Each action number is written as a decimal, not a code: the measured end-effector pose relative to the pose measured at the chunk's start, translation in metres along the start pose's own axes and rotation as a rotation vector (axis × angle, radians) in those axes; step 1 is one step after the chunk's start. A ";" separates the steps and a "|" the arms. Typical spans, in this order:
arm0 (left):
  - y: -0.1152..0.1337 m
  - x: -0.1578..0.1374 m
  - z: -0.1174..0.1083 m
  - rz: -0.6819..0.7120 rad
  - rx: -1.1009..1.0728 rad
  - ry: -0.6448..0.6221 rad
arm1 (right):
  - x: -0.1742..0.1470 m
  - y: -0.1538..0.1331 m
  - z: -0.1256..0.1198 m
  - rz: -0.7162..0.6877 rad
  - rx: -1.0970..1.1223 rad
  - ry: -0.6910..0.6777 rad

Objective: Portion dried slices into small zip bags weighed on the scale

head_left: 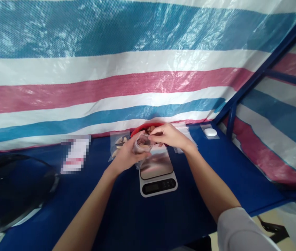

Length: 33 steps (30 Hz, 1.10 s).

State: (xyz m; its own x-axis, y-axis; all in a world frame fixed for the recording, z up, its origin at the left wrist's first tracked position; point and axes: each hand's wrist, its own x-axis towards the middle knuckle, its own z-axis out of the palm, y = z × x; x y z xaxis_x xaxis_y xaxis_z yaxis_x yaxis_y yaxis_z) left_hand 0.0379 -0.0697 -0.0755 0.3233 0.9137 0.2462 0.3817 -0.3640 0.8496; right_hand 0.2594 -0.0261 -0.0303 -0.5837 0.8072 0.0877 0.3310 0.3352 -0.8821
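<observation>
As both bare forearms reach forward over a dark blue tabletop, a person holds a clear, thin plastic bag open above the far left part of a white rectangular digital scale with a shiny metal plate. The left hand comes in from the lower left, its thumb on the near side of the bag and its fingers curled along the far side, parted around the mouth. The right hand arches in from the right, wrist bent, its thumb and forefinger drawn close together at the bag's right rim; whether they pinch the plastic or a piece of the contents cannot be told. Small brownish pieces show inside.

No writing can be read: the marks on the scale's black control strip are too small, and a white sheet with a red band, at left, is pixelated. The bag's mouth faces up toward the person; its long axis appears to run downward, though the hands hide much of it. Just beyond stands a red round bowl of brown pieces, with a flat clear bag of pale pieces to its left.
</observation>
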 end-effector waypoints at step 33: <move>-0.012 -0.043 0.032 0.186 0.361 0.136 | -0.062 0.042 0.002 -0.113 0.134 0.190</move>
State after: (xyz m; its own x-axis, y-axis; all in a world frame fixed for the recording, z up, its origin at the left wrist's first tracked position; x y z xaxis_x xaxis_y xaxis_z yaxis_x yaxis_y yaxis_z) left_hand 0.0471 -0.1102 -0.1107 0.3077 0.8331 0.4596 0.6140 -0.5429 0.5730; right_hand 0.3079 -0.0628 -0.0742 -0.4572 0.8494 0.2634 0.1626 0.3711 -0.9143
